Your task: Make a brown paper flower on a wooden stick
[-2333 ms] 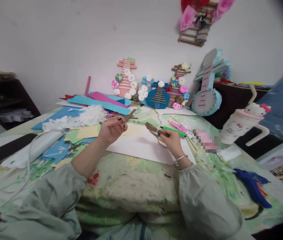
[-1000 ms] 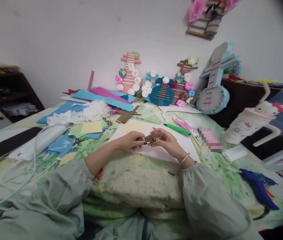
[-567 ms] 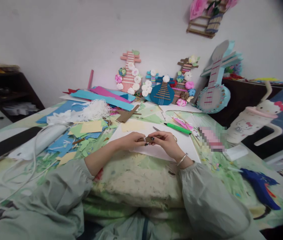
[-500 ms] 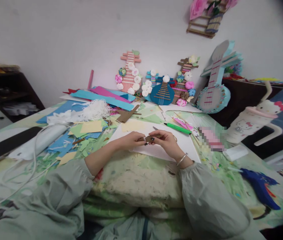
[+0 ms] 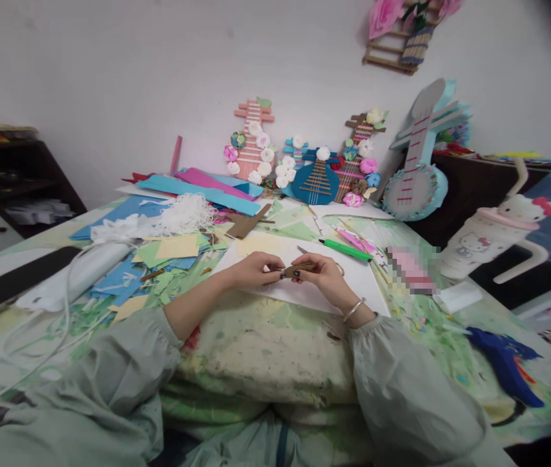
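Note:
Over a sheet of white paper (image 5: pixel 365 295), my two hands meet around a small, narrow brown piece (image 5: pixel 300 266) that looks like card or paper. My right hand (image 5: pixel 330 279) pinches it between thumb and fingers. My left hand (image 5: pixel 254 271) has its fingertips closed at the piece's left end; a bit of white shows there, too small to make out. Just beyond my right hand lie scissors (image 5: pixel 302 250), mostly hidden behind the fingers. A green pen-like tool (image 5: pixel 346 250) rests on the far edge of the paper.
Paper scraps (image 5: pixel 168 259), a white thread pile (image 5: pixel 188 214) and a phone (image 5: pixel 24 279) lie left. Paper-flowered model lutes (image 5: pixel 315 181) lean on the wall. At right are a blue glue gun (image 5: pixel 506 363) and a white tumbler (image 5: pixel 484 243). A white cable (image 5: pixel 67 305) crosses the left side.
The brown piece has turned in my fingers, and its right end now sits more toward my right hand. My left fingertips have shifted slightly along its left end.

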Available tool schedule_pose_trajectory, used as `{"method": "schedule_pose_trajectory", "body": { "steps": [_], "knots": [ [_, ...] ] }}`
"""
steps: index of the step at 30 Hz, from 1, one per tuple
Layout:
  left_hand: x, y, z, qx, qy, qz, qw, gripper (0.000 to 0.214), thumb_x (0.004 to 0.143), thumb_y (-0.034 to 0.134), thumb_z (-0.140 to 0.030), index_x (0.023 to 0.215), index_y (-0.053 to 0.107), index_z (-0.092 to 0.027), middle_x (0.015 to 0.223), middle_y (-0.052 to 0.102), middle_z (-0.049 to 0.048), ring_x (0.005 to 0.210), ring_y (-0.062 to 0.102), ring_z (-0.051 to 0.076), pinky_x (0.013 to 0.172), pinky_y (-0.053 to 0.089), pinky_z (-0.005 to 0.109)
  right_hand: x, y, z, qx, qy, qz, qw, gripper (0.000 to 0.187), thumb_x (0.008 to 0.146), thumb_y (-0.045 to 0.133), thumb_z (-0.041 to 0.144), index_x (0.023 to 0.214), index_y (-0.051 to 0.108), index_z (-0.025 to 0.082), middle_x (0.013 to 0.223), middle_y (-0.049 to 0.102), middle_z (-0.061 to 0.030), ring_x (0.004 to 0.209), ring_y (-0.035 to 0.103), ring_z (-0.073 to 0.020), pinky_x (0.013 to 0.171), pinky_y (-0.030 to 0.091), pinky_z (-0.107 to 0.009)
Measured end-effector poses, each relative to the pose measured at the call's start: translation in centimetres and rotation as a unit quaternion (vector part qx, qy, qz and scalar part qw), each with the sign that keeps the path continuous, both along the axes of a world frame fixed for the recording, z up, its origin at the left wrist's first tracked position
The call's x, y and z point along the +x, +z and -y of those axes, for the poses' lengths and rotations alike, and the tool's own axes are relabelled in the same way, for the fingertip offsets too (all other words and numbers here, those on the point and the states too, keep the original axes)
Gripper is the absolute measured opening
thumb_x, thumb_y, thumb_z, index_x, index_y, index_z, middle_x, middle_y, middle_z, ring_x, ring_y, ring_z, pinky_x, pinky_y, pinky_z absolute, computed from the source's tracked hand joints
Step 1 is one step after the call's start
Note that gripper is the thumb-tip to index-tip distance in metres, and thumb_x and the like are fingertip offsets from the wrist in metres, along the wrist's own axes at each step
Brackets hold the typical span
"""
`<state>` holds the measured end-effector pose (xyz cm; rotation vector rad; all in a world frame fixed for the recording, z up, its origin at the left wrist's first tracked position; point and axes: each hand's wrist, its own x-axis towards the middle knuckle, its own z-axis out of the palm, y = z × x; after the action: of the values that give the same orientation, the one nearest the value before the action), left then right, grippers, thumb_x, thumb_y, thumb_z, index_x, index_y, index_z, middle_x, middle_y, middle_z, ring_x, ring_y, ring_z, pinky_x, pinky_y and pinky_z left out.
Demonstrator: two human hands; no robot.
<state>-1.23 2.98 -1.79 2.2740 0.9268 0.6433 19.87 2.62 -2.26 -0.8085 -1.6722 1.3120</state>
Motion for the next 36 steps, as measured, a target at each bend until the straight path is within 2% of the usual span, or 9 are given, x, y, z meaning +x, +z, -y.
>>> {"method": "schedule_pose_trajectory", "body": {
  "steps": [4, 8, 10, 12, 14, 19, 25, 28, 36],
  "knots": [
    [-0.3, 0.0, -0.3, -0.019, -0.003, 0.0, 1.0, 0.029, 0.081, 0.05, -0.032, 0.095, 0.068, -0.013, 0.075, 0.067, 0.0041, 0.063, 0.054, 0.011, 0.059, 0.041, 0.019, 0.2, -0.4, -0.4, 0.017, -0.021, 0.052, 0.998, 0.021, 0.063, 0.068, 0.02, 0.084, 0.064, 0.016, 0.077, 0.069, -0.0037, 0.07, 0.064, -0.0157, 0.067, 0.049, -0.029],
    [-0.2, 0.1, -0.1, 0.032, 0.001, -0.027, 0.999, 0.029, 0.083, 0.049, -0.03, 0.094, 0.07, -0.014, 0.081, 0.07, 0.0055, 0.07, 0.058, 0.013, 0.065, 0.041, 0.02, 0.3, -0.7, -0.6, 0.099, -0.05, 0.14, 0.984, 0.019, 0.069, 0.064, 0.02, 0.088, 0.065, 0.018, 0.084, 0.069, -0.0049, 0.081, 0.064, -0.0191, 0.074, 0.049, -0.033],
    [0.1, 0.0, 0.0, 0.062, 0.008, -0.042, 0.997, 0.028, 0.085, 0.048, -0.03, 0.093, 0.071, -0.015, 0.082, 0.071, 0.0052, 0.07, 0.059, 0.013, 0.065, 0.04, 0.02, 0.3, -0.7, -0.5, 0.181, -0.072, 0.188, 0.963, 0.022, 0.071, 0.064, 0.021, 0.093, 0.067, 0.02, 0.096, 0.067, -0.0063, 0.093, 0.061, -0.0214, 0.083, 0.046, -0.038],
    [0.4, -0.3, 0.0, 0.097, 0.018, -0.059, 0.993, 0.028, 0.086, 0.047, -0.03, 0.089, 0.071, -0.016, 0.079, 0.07, 0.0047, 0.068, 0.059, 0.013, 0.064, 0.039, 0.02, 0.2, -0.6, -0.4, 0.269, -0.097, 0.233, 0.93, 0.025, 0.071, 0.067, 0.021, 0.096, 0.068, 0.022, 0.11, 0.063, -0.0075, 0.107, 0.054, -0.024, 0.092, 0.039, -0.042],
    [0.7, -0.6, -0.1, 0.134, 0.027, -0.079, 0.987, 0.028, 0.086, 0.046, -0.03, 0.086, 0.07, -0.016, 0.078, 0.07, 0.0051, 0.067, 0.059, 0.013, 0.064, 0.038, 0.021, 0.1, -0.5, -0.3, 0.318, -0.1, 0.261, 0.906, 0.021, 0.072, 0.067, 0.019, 0.093, 0.07, 0.022, 0.111, 0.062, -0.0074, 0.108, 0.051, -0.0241, 0.094, 0.037, -0.043],
    [1.1, -0.8, -0.1, 0.177, 0.048, -0.119, 0.976, 0.023, 0.086, 0.045, -0.026, 0.084, 0.066, -0.016, 0.078, 0.068, 0.0055, 0.072, 0.057, 0.016, 0.066, 0.036, 0.024, -0.4, -0.7, -0.2, 0.301, -0.075, 0.276, 0.91, 0.011, 0.077, 0.06, 0.013, 0.078, 0.069, 0.02, 0.082, 0.068, -0.0034, 0.082, 0.057, -0.0184, 0.078, 0.042, -0.035],
    [1.3, -0.8, 0.0, 0.169, 0.069, -0.113, 0.977, 0.022, 0.087, 0.041, -0.024, 0.082, 0.061, -0.016, 0.075, 0.063, 0.0052, 0.07, 0.055, 0.016, 0.066, 0.036, 0.025, -0.7, -0.8, 0.1, 0.272, -0.049, 0.273, 0.921, 0.014, 0.077, 0.056, 0.011, 0.084, 0.066, 0.018, 0.084, 0.067, -0.0039, 0.077, 0.058, -0.0153, 0.07, 0.043, -0.028],
    [1.5, -0.8, 0.1, 0.16, 0.073, -0.107, 0.979, 0.022, 0.087, 0.04, -0.022, 0.08, 0.06, -0.016, 0.075, 0.062, 0.0049, 0.071, 0.054, 0.016, 0.066, 0.037, 0.025, -0.8, -0.8, 0.1, 0.259, -0.041, 0.284, 0.922, 0.013, 0.076, 0.055, 0.009, 0.08, 0.065, 0.017, 0.08, 0.066, -0.0035, 0.071, 0.056, -0.0136, 0.065, 0.041, -0.025],
    [1.6, -0.7, 0.3, 0.149, 0.093, -0.082, 0.981, 0.021, 0.087, 0.038, -0.022, 0.078, 0.057, -0.016, 0.072, 0.06, 0.0037, 0.069, 0.052, 0.016, 0.066, 0.037, 0.026, -1.2, -0.8, 0.3, 0.308, -0.116, 0.311, 0.892, 0.014, 0.079, 0.051, 0.009, 0.076, 0.06, 0.017, 0.074, 0.063, -0.0027, 0.069, 0.054, -0.0147, 0.064, 0.038, -0.026]
  ]
}}
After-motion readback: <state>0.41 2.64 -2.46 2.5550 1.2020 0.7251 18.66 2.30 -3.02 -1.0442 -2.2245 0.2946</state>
